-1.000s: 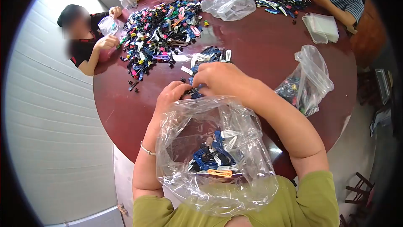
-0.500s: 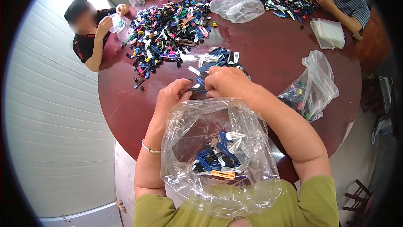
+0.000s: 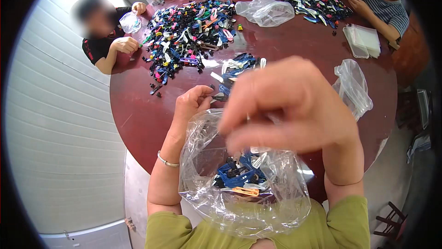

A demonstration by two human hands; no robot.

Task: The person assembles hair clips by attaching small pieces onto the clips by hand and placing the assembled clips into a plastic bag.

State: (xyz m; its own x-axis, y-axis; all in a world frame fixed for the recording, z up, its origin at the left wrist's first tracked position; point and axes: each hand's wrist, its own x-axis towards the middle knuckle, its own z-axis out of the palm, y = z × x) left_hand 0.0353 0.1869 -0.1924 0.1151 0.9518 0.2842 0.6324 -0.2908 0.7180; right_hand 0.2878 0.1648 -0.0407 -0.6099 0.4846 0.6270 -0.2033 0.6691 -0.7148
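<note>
My left hand (image 3: pixel 193 101) is pinched at the near edge of a small pile of snap hair clips (image 3: pixel 237 64), and a dark hair clip (image 3: pixel 220 97) sticks out from its fingertips. Above the mouth of a clear plastic bag (image 3: pixel 198 193) hangs my right hand (image 3: pixel 290 106), curled and smeared by motion. Whether anything is between its fingers cannot be made out. Blue, white and black hair clips (image 3: pixel 237 173) lie inside the bag, with an orange clip (image 3: pixel 245 191) at the front. The bag rests against my body at the table edge.
A large mixed heap of clips (image 3: pixel 189 37) spreads over the left of the round table (image 3: pixel 138 124). A person (image 3: pixel 99 37) sits there; another (image 3: pixel 386 9) is at the far right beside a second heap (image 3: pixel 317 5). Plastic bags (image 3: pixel 264 10) and clear sleeves (image 3: pixel 363 41) lie about.
My right hand has lifted from the small clip pile and come back over the bag, nearer the camera. My left hand stays by the pile. The left-hand person's hand has lowered toward the large heap.
</note>
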